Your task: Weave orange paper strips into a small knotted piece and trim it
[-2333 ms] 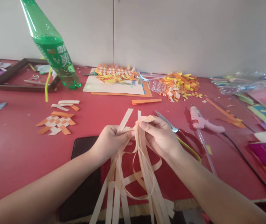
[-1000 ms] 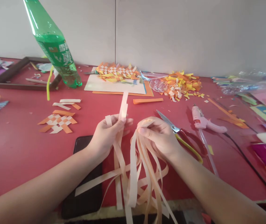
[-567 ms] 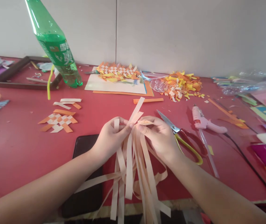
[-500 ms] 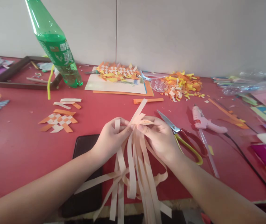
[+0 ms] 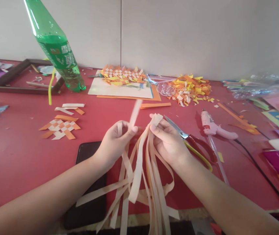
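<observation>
My left hand [image 5: 113, 143] pinches a few pale peach paper strips [image 5: 135, 116] between thumb and fingers; one strip sticks up, blurred. My right hand [image 5: 167, 140] is closed on the top of a larger bundle of peach strips [image 5: 151, 169] that hang down and fan out over the table's front edge. The two hands are a little apart, above the red table [image 5: 19, 156]. A dark phone [image 5: 88, 182] lies under my left wrist.
Red-handled scissors [image 5: 193, 145] and a pink glue gun [image 5: 211, 127] with its black cord lie right of my right hand. A green bottle [image 5: 56, 52], a wooden frame [image 5: 19, 76], woven orange-white pieces [image 5: 59, 127], a scrap pile [image 5: 190, 88] and craft materials [image 5: 271, 111] lie around.
My hands, together over the bundle half a second ago, have drawn apart. The left hand has pulled a few strips leftward and the hanging strips have spread.
</observation>
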Demonstrator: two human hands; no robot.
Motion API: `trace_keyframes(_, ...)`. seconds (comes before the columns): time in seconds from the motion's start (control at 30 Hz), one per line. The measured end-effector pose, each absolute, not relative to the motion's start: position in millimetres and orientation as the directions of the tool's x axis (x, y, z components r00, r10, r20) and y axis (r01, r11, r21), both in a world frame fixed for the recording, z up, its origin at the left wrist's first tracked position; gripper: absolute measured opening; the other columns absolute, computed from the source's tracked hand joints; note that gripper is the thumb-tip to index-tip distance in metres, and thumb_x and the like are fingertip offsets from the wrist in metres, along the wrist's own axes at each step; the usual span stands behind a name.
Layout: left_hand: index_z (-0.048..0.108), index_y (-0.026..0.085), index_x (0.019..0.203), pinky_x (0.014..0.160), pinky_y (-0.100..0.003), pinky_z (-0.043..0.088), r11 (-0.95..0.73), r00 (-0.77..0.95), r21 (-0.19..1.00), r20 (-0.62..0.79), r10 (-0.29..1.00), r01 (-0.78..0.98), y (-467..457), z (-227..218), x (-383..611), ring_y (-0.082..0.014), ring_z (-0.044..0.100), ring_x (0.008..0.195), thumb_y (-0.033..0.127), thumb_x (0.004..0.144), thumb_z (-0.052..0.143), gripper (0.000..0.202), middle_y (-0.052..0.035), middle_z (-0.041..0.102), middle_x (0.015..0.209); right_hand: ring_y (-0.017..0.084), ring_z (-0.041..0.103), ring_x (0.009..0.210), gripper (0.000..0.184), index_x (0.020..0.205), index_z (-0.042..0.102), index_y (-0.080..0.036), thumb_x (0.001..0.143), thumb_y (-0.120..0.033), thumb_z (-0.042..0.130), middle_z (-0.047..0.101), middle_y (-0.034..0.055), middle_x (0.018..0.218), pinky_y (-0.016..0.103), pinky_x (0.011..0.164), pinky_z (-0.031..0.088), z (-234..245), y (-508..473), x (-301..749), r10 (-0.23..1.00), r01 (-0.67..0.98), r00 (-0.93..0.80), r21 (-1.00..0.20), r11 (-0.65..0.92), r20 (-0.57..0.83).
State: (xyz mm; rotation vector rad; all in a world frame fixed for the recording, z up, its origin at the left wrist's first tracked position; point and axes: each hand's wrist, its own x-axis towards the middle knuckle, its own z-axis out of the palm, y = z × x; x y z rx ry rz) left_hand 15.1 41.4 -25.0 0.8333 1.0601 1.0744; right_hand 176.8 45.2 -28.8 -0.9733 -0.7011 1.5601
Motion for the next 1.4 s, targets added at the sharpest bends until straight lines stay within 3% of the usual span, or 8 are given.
trace_keyframes(0.13,0.056,0.019,0.081,0.058,-0.023,0.05,0.345,0.085,0.829,-0.344,0.935,-0.441,45,-23,14,-0.008,0.051,0.054,0.042,0.084,0.069,0.027,0.005,0.055,0.064,0.011,0.067,0.073,0.021,0.069,0.068,-0.024,0.063,-0.026,0.089,0.064,-0.0062,0.075,0.024,0.066,0.058,-25,49,182,0.977,-0.517,-0.124,-0.829,-0.213,-0.174)
trace_keyframes(0.23,0.058,0.018,0.085,0.04,-0.016,0.033,0.384,0.118,0.774,-0.379,0.918,-0.504,46,-20,12,-0.0042,0.03,0.042,0.047,0.085,0.067,0.03,0.0086,0.039,0.055,0.007,0.064,0.061,0.02,0.074,0.072,-0.027,0.064,-0.027,0.089,0.063,-0.0069,0.071,0.018,0.053,0.054,-20,50,187,0.953,-0.512,-0.256,-0.814,-0.274,-0.16)
trace_keyframes(0.33,0.061,0.016,0.085,0.038,-0.015,0.024,0.441,0.218,0.707,-0.388,0.896,-0.553,47,-18,11,-0.0044,0.027,0.043,0.053,0.085,0.063,0.038,0.0068,0.037,0.057,0.006,0.062,0.054,0.019,0.073,0.073,-0.026,0.063,-0.028,0.089,0.063,-0.0071,0.07,0.017,0.048,0.052,-19,47,188,0.927,-0.506,-0.351,-0.806,-0.307,-0.133)
trace_keyframes(0.63,0.066,0.018,0.091,0.062,-0.025,0.05,0.571,0.365,0.64,-0.439,0.821,-0.514,45,-15,16,-0.0129,0.06,0.066,0.041,0.095,0.049,0.029,-0.0018,0.06,0.079,0.017,0.072,0.09,0.01,0.082,0.077,-0.026,0.073,-0.027,0.082,0.077,-0.0003,0.091,0.036,0.092,0.056,-31,26,160,0.977,-0.207,-0.184,-0.967,-0.148,-0.11)
trace_keyframes(0.9,0.062,0.025,0.094,0.073,-0.03,0.052,0.547,0.506,0.627,-0.268,0.82,-0.555,41,-18,15,-0.0172,0.065,0.075,0.043,0.091,0.057,0.019,-0.0018,0.065,0.088,0.018,0.071,0.084,0.012,0.082,0.077,-0.025,0.072,-0.03,0.082,0.077,0.0007,0.088,0.037,0.085,0.056,-29,24,153,0.981,-0.184,-0.144,-0.971,-0.152,-0.126)
trace_keyframes(1.13,0.066,0.022,0.102,0.076,-0.032,0.051,0.582,0.543,0.587,-0.268,0.796,-0.563,41,-7,17,-0.02,0.065,0.079,0.052,0.089,0.057,0.034,-0.0033,0.063,0.085,0.017,0.068,0.078,0.017,0.084,0.076,-0.025,0.069,-0.028,0.084,0.075,0.0004,0.083,0.032,0.076,0.055,-37,25,153,0.984,-0.203,-0.093,-0.964,-0.17,-0.154)
trace_keyframes(1.3,0.059,0.027,0.12,0.09,-0.038,0.05,0.543,0.456,0.609,-0.312,0.834,-0.577,39,-5,18,-0.0259,0.064,0.106,0.061,0.089,0.052,0.046,-0.0063,0.065,0.114,0.02,0.07,0.088,0.02,0.09,0.076,-0.025,0.072,-0.03,0.083,0.076,0.0018,0.091,0.037,0.086,0.054,-37,26,155,0.977,-0.178,-0.166,-0.97,-0.166,-0.136)
trace_keyframes(1.4,0.059,0.028,0.118,0.092,-0.041,0.05,0.546,0.465,0.635,-0.312,0.828,-0.546,38,-9,19,-0.0292,0.063,0.111,0.065,0.082,0.059,0.052,-0.0069,0.066,0.117,0.02,0.069,0.088,0.02,0.088,0.076,-0.024,0.071,-0.031,0.083,0.076,0.002,0.09,0.037,0.086,0.054,-36,26,155,0.974,-0.184,-0.186,-0.969,-0.167,-0.132)
